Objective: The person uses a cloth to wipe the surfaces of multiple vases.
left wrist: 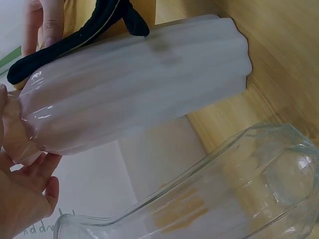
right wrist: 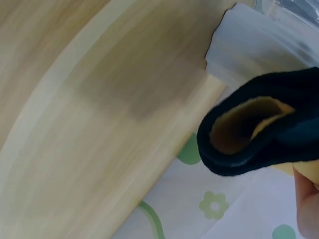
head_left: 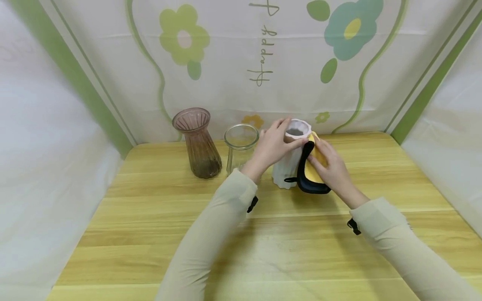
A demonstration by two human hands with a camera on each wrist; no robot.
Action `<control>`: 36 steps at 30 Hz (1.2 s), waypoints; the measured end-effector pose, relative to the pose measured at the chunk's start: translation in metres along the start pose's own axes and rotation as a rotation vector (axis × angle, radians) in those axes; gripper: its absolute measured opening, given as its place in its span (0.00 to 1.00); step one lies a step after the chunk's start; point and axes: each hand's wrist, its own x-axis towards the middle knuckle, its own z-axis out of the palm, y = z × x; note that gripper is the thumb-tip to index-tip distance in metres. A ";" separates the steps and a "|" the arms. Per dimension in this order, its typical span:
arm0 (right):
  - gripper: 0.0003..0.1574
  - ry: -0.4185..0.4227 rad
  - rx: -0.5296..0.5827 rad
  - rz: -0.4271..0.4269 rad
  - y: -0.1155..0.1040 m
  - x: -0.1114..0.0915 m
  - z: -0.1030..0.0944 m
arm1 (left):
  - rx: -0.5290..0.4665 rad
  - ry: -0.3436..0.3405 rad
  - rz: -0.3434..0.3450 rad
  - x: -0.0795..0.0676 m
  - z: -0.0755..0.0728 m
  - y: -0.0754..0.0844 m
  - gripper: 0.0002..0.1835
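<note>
A white fluted vase [head_left: 282,172] stands on the wooden table, its scalloped rim facing up. My left hand [head_left: 272,144] grips it round the neck, fingers behind the rim and thumb across the front. A yellow cloth with a thick black edge [head_left: 314,170] is folded in my right hand [head_left: 333,167], which holds it against the upper right side of the vase. The left wrist view shows the dark edge of the cloth lying along the glossy side of the vase. In the right wrist view the folded cloth [right wrist: 239,167] hangs open at its lower end, hiding part of the vase.
Close left of the white vase is a clear glass vase [head_left: 242,147], partly behind my left forearm. Farther left stands a ribbed purple-brown glass vase [head_left: 203,152]. A white curtain with printed flowers [head_left: 226,92] hangs behind the wooden table [head_left: 150,234].
</note>
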 end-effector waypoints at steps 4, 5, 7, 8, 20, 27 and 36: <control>0.33 0.021 -0.005 0.011 -0.002 0.000 0.003 | 0.013 -0.034 0.017 0.000 0.000 -0.002 0.44; 0.33 0.027 -0.005 0.011 -0.003 0.000 0.003 | 0.008 -0.040 0.019 0.000 0.000 -0.003 0.44; 0.33 0.045 -0.008 0.010 -0.003 0.000 0.004 | -0.002 -0.050 0.023 0.000 0.000 -0.003 0.43; 0.32 0.052 -0.009 0.010 -0.003 0.000 0.004 | -0.007 -0.057 0.022 0.000 -0.001 -0.003 0.43; 0.19 0.032 -0.046 0.031 0.013 -0.012 0.012 | -0.036 -0.088 0.029 0.001 -0.001 -0.005 0.41; 0.20 -0.103 -0.144 0.082 0.027 -0.024 0.018 | -0.052 -0.067 0.033 0.002 0.001 -0.005 0.39; 0.24 -0.196 -0.230 0.090 0.035 -0.028 0.024 | -0.043 -0.061 0.036 0.002 0.000 -0.005 0.39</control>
